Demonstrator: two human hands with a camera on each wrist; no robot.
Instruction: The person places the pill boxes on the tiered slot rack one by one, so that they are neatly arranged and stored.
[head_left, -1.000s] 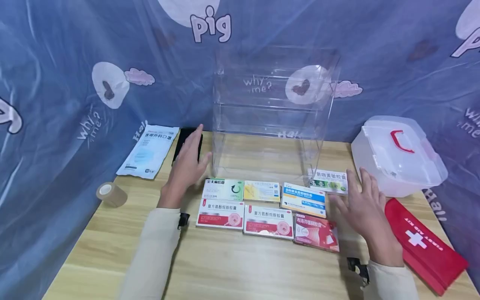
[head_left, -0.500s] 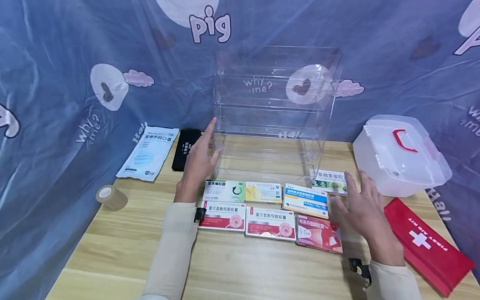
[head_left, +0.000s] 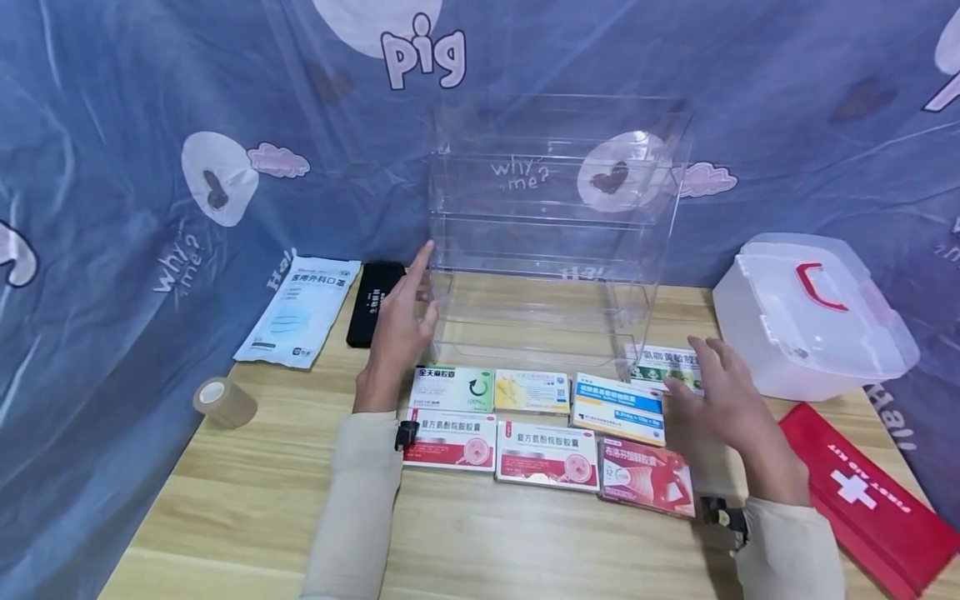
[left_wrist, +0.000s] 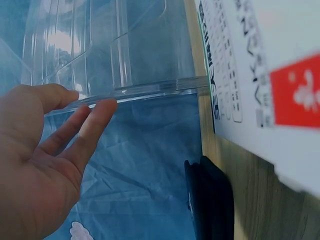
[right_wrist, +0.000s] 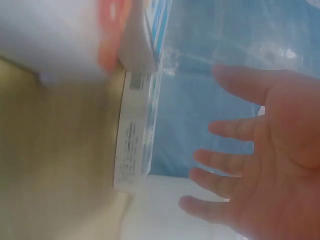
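A clear tiered stand [head_left: 547, 221] rises at the back of the table. At its left side, my left hand [head_left: 401, 329] has its fingers extended along the edge; in the left wrist view the fingertips of that hand [left_wrist: 45, 145] are at the clear edge [left_wrist: 145, 91], and contact is hard to tell. My right hand [head_left: 731, 392] hovers with spread fingers over the right end of a white-green box [head_left: 663, 367], holding nothing. The right wrist view shows this hand [right_wrist: 270, 155] with fingers apart. In front of the stand lie medicine boxes in two rows, among them a blue-white box [head_left: 618, 408] and a pink box [head_left: 647, 477].
A mask packet [head_left: 298, 312], a black case [head_left: 367, 312] and a tan tape roll [head_left: 225, 402] are at the left. On the right are a white lidded box [head_left: 813, 321] with a red handle and a red first aid pouch [head_left: 862, 492]. Patterned blue cloth [head_left: 150, 333] hangs behind.
My left hand has moved right, from over the black case to the stand's left side. My right hand has shifted slightly, its fingers drawn a little closer together. The view has shifted slightly.
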